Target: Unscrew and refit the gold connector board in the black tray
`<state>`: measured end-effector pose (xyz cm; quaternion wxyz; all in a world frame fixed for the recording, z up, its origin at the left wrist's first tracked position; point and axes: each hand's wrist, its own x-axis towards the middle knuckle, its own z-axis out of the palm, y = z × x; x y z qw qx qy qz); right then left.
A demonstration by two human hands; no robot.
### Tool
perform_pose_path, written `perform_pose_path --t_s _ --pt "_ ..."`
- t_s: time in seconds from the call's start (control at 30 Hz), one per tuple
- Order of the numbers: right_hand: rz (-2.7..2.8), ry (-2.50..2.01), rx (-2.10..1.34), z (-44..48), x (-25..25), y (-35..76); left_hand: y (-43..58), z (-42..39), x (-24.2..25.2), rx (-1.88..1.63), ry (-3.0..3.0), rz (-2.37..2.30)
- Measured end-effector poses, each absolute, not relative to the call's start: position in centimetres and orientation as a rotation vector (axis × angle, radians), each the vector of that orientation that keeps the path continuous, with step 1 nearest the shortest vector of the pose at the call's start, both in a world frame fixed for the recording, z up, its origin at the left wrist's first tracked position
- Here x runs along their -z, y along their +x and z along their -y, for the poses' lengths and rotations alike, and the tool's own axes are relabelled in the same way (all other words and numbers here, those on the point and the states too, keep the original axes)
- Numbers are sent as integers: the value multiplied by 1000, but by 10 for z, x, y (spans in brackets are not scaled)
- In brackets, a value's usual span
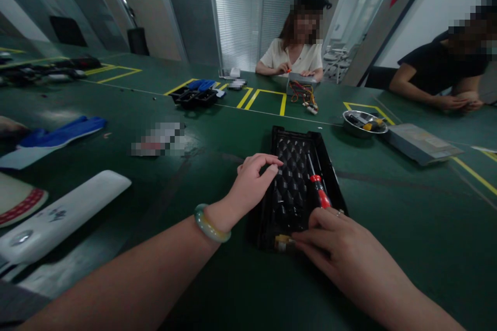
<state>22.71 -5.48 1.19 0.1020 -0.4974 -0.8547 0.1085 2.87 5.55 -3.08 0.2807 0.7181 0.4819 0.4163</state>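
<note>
Your left hand (pixel 254 183) curls empty over the black case (pixel 291 145); your right hand (pixel 334 240), at five o'clock, rests released beside the red-handled screwdriver (pixel 320 191).

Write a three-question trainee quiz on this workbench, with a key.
1. Which wears the pale green bangle: the left hand or the right hand?
2. True or false: the steel bowl sits inside the black case.
3. Fill in the blank: the screwdriver lying in the black case has a ____ handle.

Key: 1 left hand; 2 false; 3 red.
</note>
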Motion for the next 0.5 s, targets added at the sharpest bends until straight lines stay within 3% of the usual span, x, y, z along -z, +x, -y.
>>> perform_pose_path --t_s 0.27,0.5 --pt "2654 -1365 -173 55 -14 226 30 -56 32 -1086 1930 -1304" --pt "2625 -1431 -348 52 -13 225 31 -56 30 -1079 1927 -1299"
